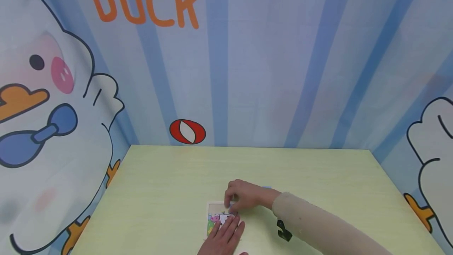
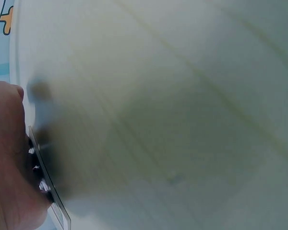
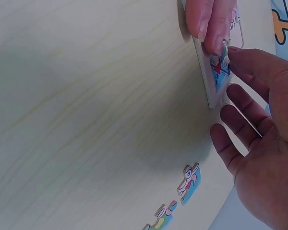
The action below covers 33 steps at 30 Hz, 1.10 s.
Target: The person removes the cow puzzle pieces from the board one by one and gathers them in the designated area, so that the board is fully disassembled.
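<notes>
A left hand (image 1: 225, 234), fingers straight, lies across a framed puzzle (image 1: 216, 208) on a pale table (image 1: 159, 192); the right hand (image 1: 245, 195), fingers bent, is at its far corner (whether pinching anything, I cannot tell). Loose pieces (image 3: 190, 184) lie nearby.

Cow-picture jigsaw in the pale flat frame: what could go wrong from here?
1. The left hand lies across the cow-picture jigsaw, its fingers close to those of the right hand; they could crowd each other or nudge a piece inside the pale flat frame.
2. Loose multicoloured flat jigsaw pieces lie on the pale wood-grain table near the right hand; it or the beige sleeve might brush them away.
</notes>
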Tool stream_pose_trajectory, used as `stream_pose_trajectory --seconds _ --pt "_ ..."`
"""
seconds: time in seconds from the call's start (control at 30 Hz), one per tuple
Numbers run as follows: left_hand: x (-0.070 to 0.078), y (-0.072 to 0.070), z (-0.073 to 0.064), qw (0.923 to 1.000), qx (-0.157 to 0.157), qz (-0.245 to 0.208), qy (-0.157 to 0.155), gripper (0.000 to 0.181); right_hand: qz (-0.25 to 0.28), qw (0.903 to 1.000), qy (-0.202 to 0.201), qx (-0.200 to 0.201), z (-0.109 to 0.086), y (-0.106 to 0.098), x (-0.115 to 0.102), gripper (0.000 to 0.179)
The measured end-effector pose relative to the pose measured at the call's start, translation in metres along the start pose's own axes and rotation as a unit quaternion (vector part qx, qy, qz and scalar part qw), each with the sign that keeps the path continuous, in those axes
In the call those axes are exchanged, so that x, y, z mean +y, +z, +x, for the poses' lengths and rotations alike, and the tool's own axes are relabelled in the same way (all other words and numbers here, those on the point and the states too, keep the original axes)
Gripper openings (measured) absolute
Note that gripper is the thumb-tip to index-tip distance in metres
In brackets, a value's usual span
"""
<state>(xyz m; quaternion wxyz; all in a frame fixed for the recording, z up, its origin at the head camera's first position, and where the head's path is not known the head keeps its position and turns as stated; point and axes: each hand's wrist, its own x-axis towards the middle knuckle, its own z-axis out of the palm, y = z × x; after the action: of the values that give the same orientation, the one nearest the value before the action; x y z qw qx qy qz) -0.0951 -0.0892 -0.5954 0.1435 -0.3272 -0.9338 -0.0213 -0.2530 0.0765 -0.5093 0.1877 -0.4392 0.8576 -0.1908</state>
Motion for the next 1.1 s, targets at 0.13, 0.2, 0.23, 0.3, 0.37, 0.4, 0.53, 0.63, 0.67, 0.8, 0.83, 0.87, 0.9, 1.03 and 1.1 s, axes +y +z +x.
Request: stream_pose_trajectory --seconds 0.13,0.2,0.23,0.3,0.37,0.4,0.53,0.63,0.67,0.8,0.83,0.87,0.9,1.03,1.1 --pt "0.0001 -0.0018 0.0006 0.9999 -0.006 -0.008 -0.005 0.069 0.005 1.0 -0.002 0.004 -0.0009 -0.0018 -0.002 0.007" --pt "0.0003 -0.0031 0.0012 0.9998 -0.012 -0.011 -0.009 0.069 0.005 1.0 -0.005 0.006 -0.001 -0.0022 -0.0025 0.007" --pt "0.0005 -0.0037 0.0014 0.9998 -0.014 -0.012 -0.01 0.07 0.005 1.0 -0.004 0.006 -0.0012 -0.0022 -0.0026 0.008" --pt "0.0009 -0.0044 0.0018 0.9997 -0.016 -0.011 -0.012 0.07 0.008 0.9999 -0.004 0.004 -0.0013 -0.0022 -0.0024 0.008" --pt "0.0013 -0.0049 0.002 0.9997 -0.017 -0.01 -0.013 0.07 0.017 0.9998 -0.002 0.003 -0.0016 -0.0026 -0.0021 0.008" --pt "0.0015 -0.005 0.0021 0.9997 -0.016 -0.01 -0.013 0.07 0.022 0.9997 -0.001 0.002 -0.0018 -0.0027 -0.0019 0.008" --pt "0.0016 -0.0057 0.0023 0.9996 -0.021 -0.013 -0.014 0.07 0.045 0.999 0.002 0.0 -0.003 -0.0039 -0.0014 0.01" --pt "0.0013 -0.0066 0.0024 0.9993 -0.029 -0.016 -0.015 0.071 0.052 0.9986 0.011 0.0 -0.0041 -0.0044 -0.0014 0.014" --pt "0.0011 -0.0067 0.0024 0.9993 -0.03 -0.016 -0.014 0.071 0.053 0.9985 0.014 0.0 -0.0044 -0.0043 -0.0014 0.014" --pt "0.0006 -0.0069 0.0023 0.9992 -0.033 -0.018 -0.014 0.071 0.048 0.9986 0.021 -0.001 -0.0056 -0.0042 -0.002 0.013" --pt "0.0004 -0.0065 0.0023 0.9993 -0.03 -0.02 -0.014 0.071 0.047 0.9987 0.022 -0.001 -0.0055 -0.004 -0.0019 0.012" --pt "0.0003 -0.0061 0.0023 0.9993 -0.029 -0.02 -0.013 0.071 0.046 0.9987 0.023 -0.001 -0.0054 -0.0039 -0.0019 0.011" --pt "0.0002 -0.0058 0.0023 0.9993 -0.028 -0.02 -0.012 0.07 0.046 0.9987 0.024 -0.001 -0.0053 -0.0039 -0.002 0.01" --pt "-0.0002 -0.0044 0.0023 0.9995 -0.023 -0.019 -0.009 0.07 0.054 0.9982 0.027 0.0 -0.0048 -0.0037 -0.002 0.009" --pt "-0.0004 -0.0043 0.0021 0.9994 -0.026 -0.019 -0.01 0.071 0.061 0.9977 0.028 -0.001 -0.0047 -0.0039 -0.0019 0.01"
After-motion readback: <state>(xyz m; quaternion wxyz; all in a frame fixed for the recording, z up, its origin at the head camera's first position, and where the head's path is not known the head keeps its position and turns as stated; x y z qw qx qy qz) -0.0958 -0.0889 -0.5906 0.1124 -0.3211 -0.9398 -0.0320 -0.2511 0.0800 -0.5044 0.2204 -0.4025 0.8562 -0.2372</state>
